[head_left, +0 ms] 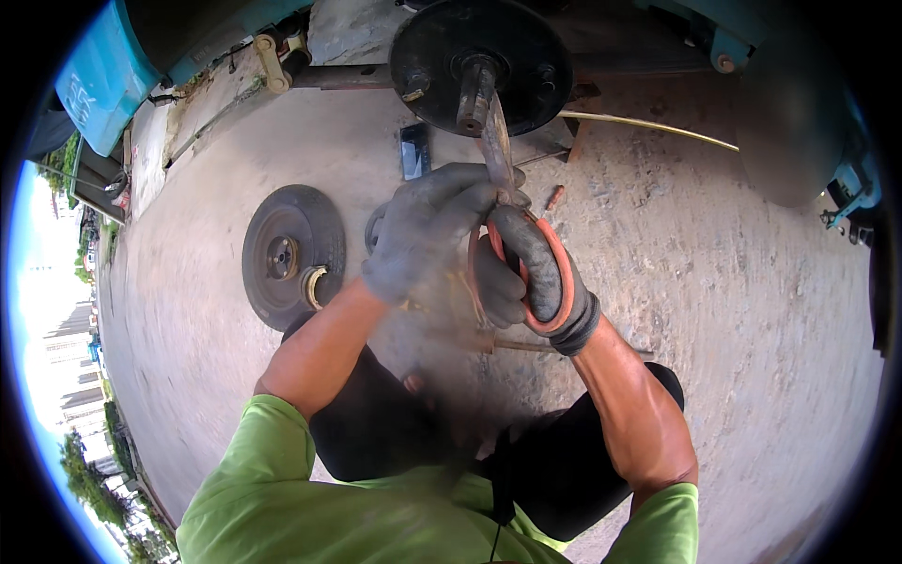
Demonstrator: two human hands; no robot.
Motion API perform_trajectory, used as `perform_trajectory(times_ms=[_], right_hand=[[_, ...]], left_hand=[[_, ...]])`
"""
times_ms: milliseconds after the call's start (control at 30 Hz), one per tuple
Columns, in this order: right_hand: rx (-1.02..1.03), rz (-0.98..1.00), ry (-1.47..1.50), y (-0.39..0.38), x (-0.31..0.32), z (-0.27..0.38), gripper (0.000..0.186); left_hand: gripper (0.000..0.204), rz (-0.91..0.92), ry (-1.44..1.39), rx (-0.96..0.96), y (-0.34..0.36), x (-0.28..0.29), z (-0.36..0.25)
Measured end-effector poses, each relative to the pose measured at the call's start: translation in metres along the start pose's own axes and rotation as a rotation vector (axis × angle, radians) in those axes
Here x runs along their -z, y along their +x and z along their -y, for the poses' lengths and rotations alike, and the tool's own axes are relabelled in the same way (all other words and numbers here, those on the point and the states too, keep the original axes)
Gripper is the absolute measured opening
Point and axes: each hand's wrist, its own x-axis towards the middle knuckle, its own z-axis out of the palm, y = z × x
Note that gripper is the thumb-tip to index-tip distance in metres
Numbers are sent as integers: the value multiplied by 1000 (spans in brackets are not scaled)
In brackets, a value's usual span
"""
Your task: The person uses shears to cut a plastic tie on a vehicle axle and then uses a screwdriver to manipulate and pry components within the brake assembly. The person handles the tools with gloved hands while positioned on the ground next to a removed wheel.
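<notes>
A pair of large scissors (562, 268) with red looped handles is in my gloved right hand (536, 273), whose fingers pass through the loops. Its worn metal blade (498, 146) points away from me, the tip beside a metal shaft (476, 99). That shaft sticks out from the middle of a round black plate (423, 52). My gloved left hand (427, 226) is closed at the base of the blade, close against the right hand. The left palm and whatever else it may hold are hidden.
A small wheel with a tyre (258, 226) lies on the concrete at left, a curved metal part (313, 285) on its edge. A dark phone-like slab (414, 150) lies before the plate. A yellowish rod (658, 127) extends right; a bar (526, 346) lies below my hands.
</notes>
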Motion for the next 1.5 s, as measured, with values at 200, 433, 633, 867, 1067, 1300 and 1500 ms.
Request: perform_trajectory(times_ms=[200,433,633,867,1067,1300,1500], right_hand=[[15,32,-18,2,0,-1,45],[61,220,116,12,3,-8,49],[69,312,3,22,6,-9,50],[24,140,-36,22,0,-14,55],[85,142,-171,15,20,-11,57],[43,265,79,19,26,-18,62],[18,256,43,21,16,-16,64]], left_hand=[[25,17,-36,11,5,4,7],[23,99,-58,-30,7,15,0],[24,100,-10,-222,10,16,19],[18,11,117,-439,10,18,33],[20,-117,385,-667,22,2,50],[13,-117,215,-570,27,-5,55],[15,-138,189,-536,24,-5,54]])
